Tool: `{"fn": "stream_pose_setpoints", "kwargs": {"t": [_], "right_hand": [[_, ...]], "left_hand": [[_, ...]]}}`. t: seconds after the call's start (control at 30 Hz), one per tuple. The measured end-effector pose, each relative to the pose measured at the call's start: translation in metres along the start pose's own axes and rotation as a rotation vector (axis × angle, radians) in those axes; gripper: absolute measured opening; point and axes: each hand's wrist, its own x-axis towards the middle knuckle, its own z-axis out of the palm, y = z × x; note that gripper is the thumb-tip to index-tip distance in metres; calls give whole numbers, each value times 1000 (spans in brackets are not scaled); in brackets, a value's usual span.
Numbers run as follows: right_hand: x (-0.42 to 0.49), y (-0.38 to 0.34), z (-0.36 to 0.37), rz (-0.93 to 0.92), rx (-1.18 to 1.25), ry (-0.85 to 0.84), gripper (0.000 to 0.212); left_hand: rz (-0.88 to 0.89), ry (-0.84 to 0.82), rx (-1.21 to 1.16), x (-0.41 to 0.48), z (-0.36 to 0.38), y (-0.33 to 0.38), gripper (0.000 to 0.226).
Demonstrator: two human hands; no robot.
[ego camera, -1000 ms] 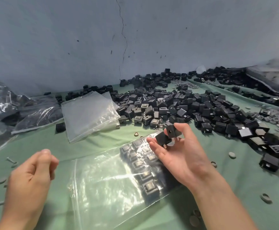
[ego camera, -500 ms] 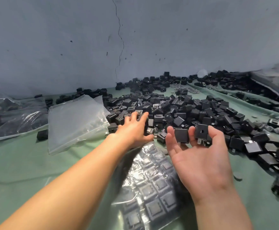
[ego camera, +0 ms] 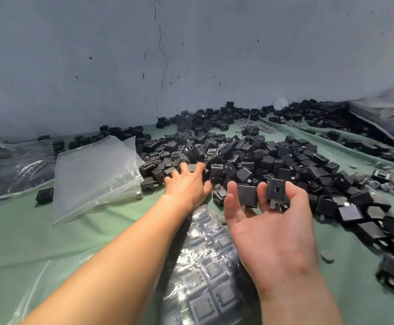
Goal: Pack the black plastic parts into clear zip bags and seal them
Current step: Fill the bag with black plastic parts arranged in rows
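Left hand (ego camera: 186, 186) reaching out flat; right hand (ego camera: 268, 226) cupped palm-up.

The left forearm (ego camera: 125, 259) runs bare and nearly straight away from the body; the hand at its end is palm-down, fingers spread and almost straight, thumb splayed toward the right hand; the right hand sits nearer the body, wrist (ego camera: 292, 285) bent slightly back, palm turned up; its fingers curl upward and hold two black parts (ego camera: 247, 195) at the fingertips, one against the thumb, the other toward the little-finger side; the two hands lie close together, not touching.
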Motion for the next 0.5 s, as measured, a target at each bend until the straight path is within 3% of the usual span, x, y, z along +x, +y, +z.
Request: {"fn": "stream_pose_setpoints", "kwargs": {"t": [0.27, 0.4, 0.5], "right_hand": [[-13, -16, -5, -33, -34, 30, 25], [-14, -16, -8, -29, -38, 56, 25], [-15, -13, -10, -17, -20, 71, 27]], "left_hand": [[233, 126, 31, -3, -1, -33, 45], [198, 191, 28, -9, -3, -41, 43], [100, 250, -163, -9, -10, -44, 31]]}}
